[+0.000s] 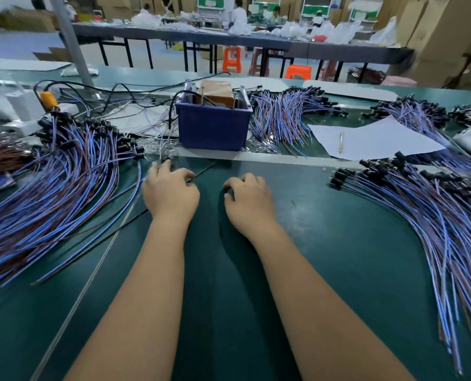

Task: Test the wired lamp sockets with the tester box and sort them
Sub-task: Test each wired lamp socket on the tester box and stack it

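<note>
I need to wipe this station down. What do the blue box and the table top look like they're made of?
Blue box: probably moulded plastic, judging by its even matt colour and thick rolled rim. Table top: seems a dark green mat, rubber or vinyl, smooth with a dull sheen and light scuffs; the exact material is unclear.
</note>
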The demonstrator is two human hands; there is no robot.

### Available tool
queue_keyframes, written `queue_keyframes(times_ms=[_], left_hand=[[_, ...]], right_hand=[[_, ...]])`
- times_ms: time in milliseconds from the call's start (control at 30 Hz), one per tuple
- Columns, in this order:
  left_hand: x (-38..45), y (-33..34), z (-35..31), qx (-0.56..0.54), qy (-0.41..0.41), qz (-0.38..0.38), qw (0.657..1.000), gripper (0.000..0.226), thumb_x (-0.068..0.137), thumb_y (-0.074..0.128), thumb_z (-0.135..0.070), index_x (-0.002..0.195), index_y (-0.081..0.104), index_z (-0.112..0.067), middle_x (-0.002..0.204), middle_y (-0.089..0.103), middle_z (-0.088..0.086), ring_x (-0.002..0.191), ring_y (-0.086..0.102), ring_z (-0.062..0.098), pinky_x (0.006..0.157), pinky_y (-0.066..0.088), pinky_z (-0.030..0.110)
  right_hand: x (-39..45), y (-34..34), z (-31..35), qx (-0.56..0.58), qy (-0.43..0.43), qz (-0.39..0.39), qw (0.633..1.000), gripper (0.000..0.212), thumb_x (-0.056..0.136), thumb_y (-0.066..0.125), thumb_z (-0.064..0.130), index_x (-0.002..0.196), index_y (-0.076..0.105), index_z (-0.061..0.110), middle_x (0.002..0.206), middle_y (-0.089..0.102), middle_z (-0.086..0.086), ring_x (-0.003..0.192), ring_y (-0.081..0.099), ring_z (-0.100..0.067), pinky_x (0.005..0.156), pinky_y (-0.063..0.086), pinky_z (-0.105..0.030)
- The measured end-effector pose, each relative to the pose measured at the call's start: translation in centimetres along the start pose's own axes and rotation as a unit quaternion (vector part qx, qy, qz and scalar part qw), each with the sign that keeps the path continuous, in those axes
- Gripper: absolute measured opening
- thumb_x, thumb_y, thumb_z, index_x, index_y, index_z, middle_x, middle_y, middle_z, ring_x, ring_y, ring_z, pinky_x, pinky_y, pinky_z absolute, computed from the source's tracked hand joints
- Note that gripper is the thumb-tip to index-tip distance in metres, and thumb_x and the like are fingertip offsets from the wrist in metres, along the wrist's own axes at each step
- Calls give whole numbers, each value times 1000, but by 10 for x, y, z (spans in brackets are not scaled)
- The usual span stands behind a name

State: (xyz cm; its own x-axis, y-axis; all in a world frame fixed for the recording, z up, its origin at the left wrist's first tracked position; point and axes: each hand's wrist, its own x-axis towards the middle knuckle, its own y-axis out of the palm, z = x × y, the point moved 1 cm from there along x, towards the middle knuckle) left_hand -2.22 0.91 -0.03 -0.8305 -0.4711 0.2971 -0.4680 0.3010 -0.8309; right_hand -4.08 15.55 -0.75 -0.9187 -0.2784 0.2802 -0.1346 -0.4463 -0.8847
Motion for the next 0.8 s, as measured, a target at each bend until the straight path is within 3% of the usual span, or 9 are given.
queue_keyframes(times_ms=[100, 200, 333, 467, 533, 800], left_hand=[[4, -1, 6, 7, -38, 10, 999, 42, 92, 47, -17, 131, 57, -29, 158, 26, 10, 148, 10, 28, 120, 11, 46], [8, -1, 7, 46, -52, 82, 994, 48, 96, 38, -21, 140, 45, -38, 160, 22, 10, 148, 9, 28, 119, 5, 51], [8, 0, 9, 52, -59, 72, 994, 49, 93, 37, -18, 132, 52, -43, 150, 37, 7, 135, 26, 30, 109, 18, 45], [11, -1, 11, 65, -98, 59, 991, 51, 90, 36, -15, 133, 48, -39, 155, 27, 5, 137, 17, 26, 105, 19, 45], [12, 0, 11, 84, -103, 61, 989, 48, 89, 36, -15, 131, 49, -33, 152, 33, 4, 140, 14, 23, 105, 18, 45], [15, 0, 17, 74, -117, 29, 990, 40, 90, 46, -14, 126, 53, -32, 129, 51, 7, 124, 29, 30, 97, 24, 45]], right_hand=[[0, -2, -4, 35, 0, 4, 999, 25, 95, 48, 21, 116, 63, 20, 120, 52, -5, 114, 41, -26, 98, 34, -34], [-1, 0, -2, 33, -6, -1, 999, 24, 95, 49, 22, 114, 63, 21, 118, 52, -5, 113, 42, -26, 97, 35, -35], [0, 0, -3, 36, -2, 0, 999, 24, 94, 50, 23, 113, 64, 22, 117, 53, -4, 111, 42, -26, 95, 35, -34], [-2, 0, -2, 39, 2, 2, 999, 23, 94, 50, 22, 112, 65, 22, 116, 53, -4, 110, 42, -25, 93, 34, -33], [-2, 0, -2, 40, 3, 4, 999, 23, 94, 50, 22, 112, 64, 23, 115, 53, -3, 109, 41, -25, 91, 32, -33], [-1, -1, -2, 34, -1, 5, 999, 22, 95, 49, 22, 111, 64, 23, 113, 52, -1, 108, 41, -23, 86, 29, -30]])
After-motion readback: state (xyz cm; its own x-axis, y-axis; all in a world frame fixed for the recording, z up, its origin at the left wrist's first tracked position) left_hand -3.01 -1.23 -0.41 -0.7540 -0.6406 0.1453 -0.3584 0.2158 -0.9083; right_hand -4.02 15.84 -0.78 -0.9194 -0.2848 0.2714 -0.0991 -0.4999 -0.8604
